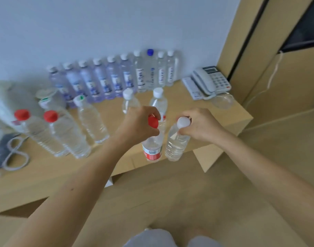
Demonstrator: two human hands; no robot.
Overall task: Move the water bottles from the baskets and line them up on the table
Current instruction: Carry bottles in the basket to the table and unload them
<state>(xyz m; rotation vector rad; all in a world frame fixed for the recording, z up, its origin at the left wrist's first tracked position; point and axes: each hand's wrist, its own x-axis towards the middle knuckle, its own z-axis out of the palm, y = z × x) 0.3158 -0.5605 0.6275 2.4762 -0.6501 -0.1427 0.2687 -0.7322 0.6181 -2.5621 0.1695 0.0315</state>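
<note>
My left hand [138, 124] grips the neck of a clear bottle with a red cap and red label [152, 148], held over the table's front edge. My right hand [199, 124] grips the neck of a white-capped clear bottle [175, 147] right beside it. Several purple-labelled and clear bottles [106, 79] stand in a row along the wall. A nearer row holds two red-capped bottles [45, 132], a green-marked one [92, 120] and two white-capped ones [130, 101]. No basket is in view.
The wooden table [45, 175] ends at the right, with a white desk phone [208, 80] and a clear plastic item [223, 100] at that end. A dark pouch with a white cord [9, 154] lies at the left. Wooden floor lies below.
</note>
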